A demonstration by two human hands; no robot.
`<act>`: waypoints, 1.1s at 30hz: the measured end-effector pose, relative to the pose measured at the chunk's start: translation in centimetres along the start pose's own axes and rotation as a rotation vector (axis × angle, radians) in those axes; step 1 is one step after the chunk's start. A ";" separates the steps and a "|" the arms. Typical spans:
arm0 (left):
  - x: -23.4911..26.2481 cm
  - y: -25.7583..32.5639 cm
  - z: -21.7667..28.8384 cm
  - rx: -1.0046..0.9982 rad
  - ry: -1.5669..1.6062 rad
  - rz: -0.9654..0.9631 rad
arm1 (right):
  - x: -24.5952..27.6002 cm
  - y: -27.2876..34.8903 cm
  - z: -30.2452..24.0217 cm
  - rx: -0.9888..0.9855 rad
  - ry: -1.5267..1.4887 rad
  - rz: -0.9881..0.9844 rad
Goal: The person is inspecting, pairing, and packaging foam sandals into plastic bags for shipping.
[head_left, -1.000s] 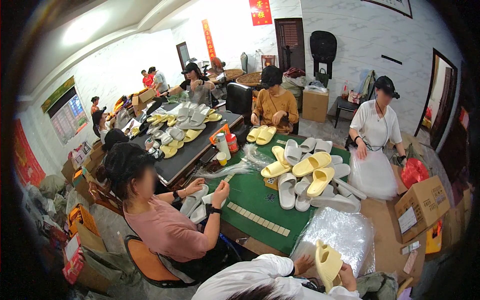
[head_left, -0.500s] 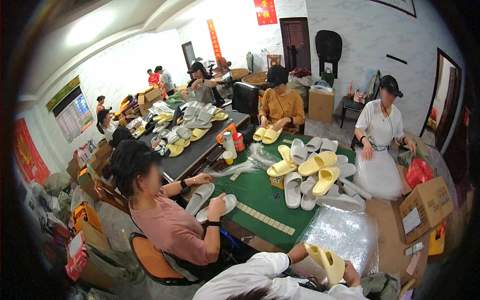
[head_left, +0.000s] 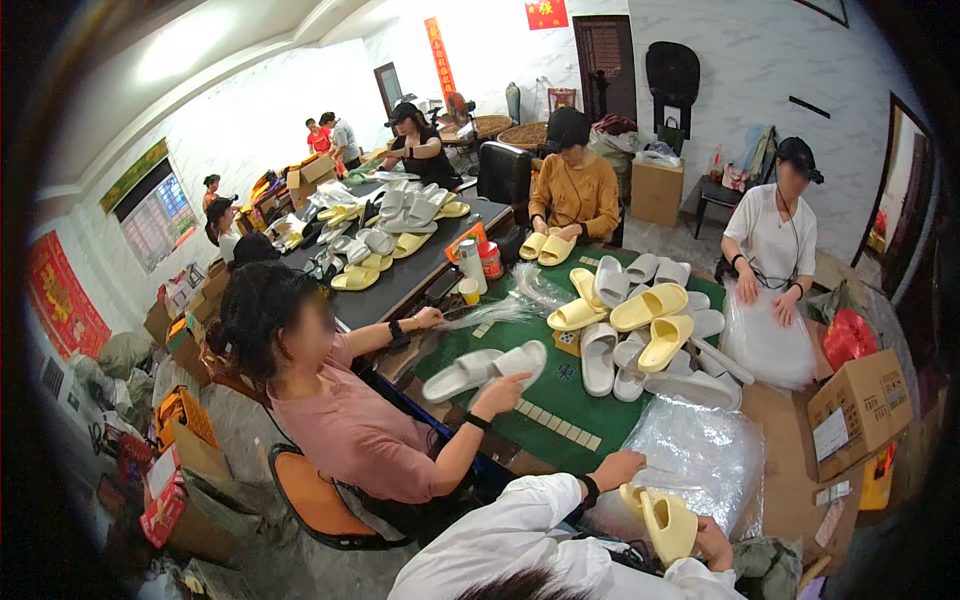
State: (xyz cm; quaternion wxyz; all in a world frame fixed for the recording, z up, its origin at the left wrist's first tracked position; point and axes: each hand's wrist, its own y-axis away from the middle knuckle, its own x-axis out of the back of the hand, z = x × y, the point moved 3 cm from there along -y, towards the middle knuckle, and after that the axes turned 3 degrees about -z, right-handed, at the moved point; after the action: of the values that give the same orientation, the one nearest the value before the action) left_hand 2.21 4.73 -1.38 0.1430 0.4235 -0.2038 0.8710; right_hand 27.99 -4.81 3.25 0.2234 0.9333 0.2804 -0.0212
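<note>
The head view shows a pair of yellow slippers (head_left: 663, 520) low in the frame, held upright over the near edge of the green desk (head_left: 560, 395), just in front of a stack of clear plastic bags (head_left: 700, 455). Your right hand (head_left: 712, 543) is closed around the lower side of the yellow slippers, gripping them. Your left hand (head_left: 617, 468) lies just beside them at the edge of the plastic bags, fingers curled; you cannot tell whether it grips anything. To your left a person in a pink shirt (head_left: 350, 430) sits on an orange chair (head_left: 315, 500) and touches a white slipper (head_left: 495, 365) on the desk. Farther out, a heap of yellow and white slippers (head_left: 640, 325) covers the middle of the desk. A person in white (head_left: 775, 235) presses on another bag at the far right, near a cardboard box (head_left: 860, 405).
</note>
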 end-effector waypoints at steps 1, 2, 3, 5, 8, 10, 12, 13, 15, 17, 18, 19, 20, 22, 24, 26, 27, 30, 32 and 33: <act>0.6 -0.4 0.7 0.058 0.011 -0.058 | -0.2 0.3 -0.5 0.020 0.050 -0.008; 1.2 -0.8 1.5 0.117 0.024 -0.119 | -0.3 0.5 -0.9 0.009 0.046 -0.007; 2.6 -1.0 2.5 0.129 0.044 -0.072 | -0.3 1.0 -1.2 0.000 0.058 0.041; 1.9 -1.5 1.6 0.061 0.053 0.088 | -0.2 1.9 -1.2 0.007 0.097 0.123; 1.7 -1.9 1.2 0.141 0.145 -0.025 | 1.2 2.5 -1.1 -0.118 0.293 0.270; 1.4 -1.9 1.1 0.122 0.270 0.038 | 1.2 2.7 -1.9 -0.005 0.312 0.239; 1.5 -2.3 1.8 0.200 0.330 0.039 | 3.1 1.6 0.1 0.010 0.442 0.242; 1.7 -2.0 2.8 0.170 0.298 -0.012 | 3.3 1.9 -0.3 0.016 0.460 0.222; 0.6 -1.6 2.6 0.034 0.328 -0.115 | 2.7 2.4 -1.8 -0.009 0.312 0.192; -0.6 -0.7 3.6 -0.114 0.171 -0.244 | 4.0 3.9 -0.6 -0.030 0.148 0.204; -1.4 0.3 3.3 -0.180 0.134 -0.265 | 3.3 4.6 -1.8 0.044 0.078 0.181; -2.8 1.0 2.9 -0.148 0.067 -0.302 | 3.6 5.3 -1.5 0.049 0.059 0.165; -4.1 1.8 2.3 -0.115 -0.003 -0.336 | 3.9 6.0 -1.2 0.055 0.041 0.146; -6.4 2.9 0.9 -0.064 -0.044 -0.510 | 3.1 6.6 -2.1 0.064 0.032 0.143; -7.4 4.0 0.4 -0.006 -0.101 -0.515 | 2.3 6.6 -2.5 0.076 0.027 0.131; -7.7 4.2 0.7 -0.023 -0.178 -0.547 | 1.8 6.0 -1.7 0.065 0.089 0.090; -7.5 4.1 1.1 -0.053 -0.220 -0.550 | 1.5 5.5 -1.0 0.086 0.138 0.036; -6.3 3.5 2.2 -0.094 -0.243 -0.537 | -0.1 4.3 -0.9 0.063 0.082 -0.009; -6.3 3.6 1.7 -0.170 -0.283 -0.593 | -0.7 3.3 -1.4 0.085 0.103 -0.030; -6.1 3.8 1.7 -0.268 -0.309 -0.574 | -1.1 3.2 -2.0 0.127 0.073 -0.080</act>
State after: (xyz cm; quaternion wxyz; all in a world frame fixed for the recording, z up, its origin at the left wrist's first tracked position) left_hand 5.41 0.09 -6.20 0.4036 0.5679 -0.2082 0.6864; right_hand 28.57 -6.86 6.51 0.1522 0.9338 0.3236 -0.0140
